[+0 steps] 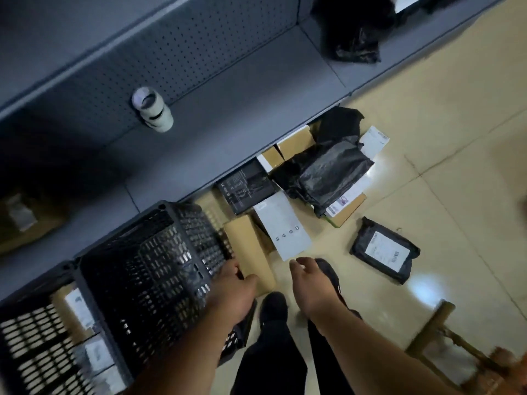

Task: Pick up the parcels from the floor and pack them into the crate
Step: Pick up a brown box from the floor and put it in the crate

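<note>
A black lattice crate [148,258] stands on the floor at the left, and nothing shows inside it. My left hand [236,292] grips the near end of a long brown cardboard box [248,240] lying beside the crate. My right hand [308,283] hovers open just below a flat grey parcel [281,226], holding nothing. Further back lie a black printed box [245,186], small brown boxes [293,143], a crumpled black plastic bag parcel [330,172] and a flat brown parcel with a label [348,206]. A black mailer with a white label [385,249] lies alone at the right.
A second crate [25,337] at the lower left holds labelled boxes. Grey shelving [199,115] runs above the parcels, with tape rolls [152,109] and a black bag [353,32] on it. A wooden stool [445,337] stands at the lower right. My feet [273,309] are below my hands.
</note>
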Motion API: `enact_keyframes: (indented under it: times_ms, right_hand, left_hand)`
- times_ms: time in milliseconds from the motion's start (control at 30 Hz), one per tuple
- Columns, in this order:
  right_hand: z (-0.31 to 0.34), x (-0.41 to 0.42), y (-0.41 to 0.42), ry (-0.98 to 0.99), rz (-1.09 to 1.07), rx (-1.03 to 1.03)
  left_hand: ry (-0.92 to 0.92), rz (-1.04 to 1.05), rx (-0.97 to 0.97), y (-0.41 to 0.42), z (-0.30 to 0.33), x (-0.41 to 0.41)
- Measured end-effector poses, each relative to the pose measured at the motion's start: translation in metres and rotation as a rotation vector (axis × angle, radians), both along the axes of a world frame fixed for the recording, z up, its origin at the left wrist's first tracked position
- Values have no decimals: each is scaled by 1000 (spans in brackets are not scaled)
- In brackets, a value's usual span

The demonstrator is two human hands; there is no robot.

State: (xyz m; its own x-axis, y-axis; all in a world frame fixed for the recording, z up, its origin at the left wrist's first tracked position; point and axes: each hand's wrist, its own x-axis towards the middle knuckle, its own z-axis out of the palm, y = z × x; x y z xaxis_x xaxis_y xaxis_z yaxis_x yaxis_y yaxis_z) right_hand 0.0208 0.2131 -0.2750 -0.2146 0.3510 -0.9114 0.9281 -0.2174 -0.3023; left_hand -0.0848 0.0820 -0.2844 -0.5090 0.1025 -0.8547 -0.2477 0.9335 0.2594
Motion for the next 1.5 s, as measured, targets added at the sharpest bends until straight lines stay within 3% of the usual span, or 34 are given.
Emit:
enact_keyframes:
  times_ms: [67, 167, 333, 467, 700, 933, 1167, 1333, 1500]
  right_hand:
    - [-25, -12, 2, 4, 110, -12]
    - [-64, -24, 8, -23, 439, -17]
    - [-131, -42, 16, -56, 540, -37]
    - [-187, -48, 5, -48, 354, -143]
    - [-263, -65, -19, -62, 433, -233]
    - [-316, -71, -32, -82, 309, -243]
    - [-293, -71, -31, -50, 198, -261]
    - [-226, -63, -20, -35, 198, -194]
    - [-152, -55, -3, 53, 58, -168]
  left_hand:
    - [-1, 79, -12, 0, -16, -2]
    - [-20, 218, -24, 1, -47, -2]
    - [-29, 323, -47, 4, -108, -3]
    - [-61, 471, -80, -3, -158, -3]
    - [-71, 510, -160, -20, -246, 6]
    - [-90, 603, -163, -27, -297, 1]
    - [-154, 723, -12, -25, -262, 11]
    - [-202, 613, 73, -23, -192, 22]
    - [-200, 544, 230, -11, -109, 25]
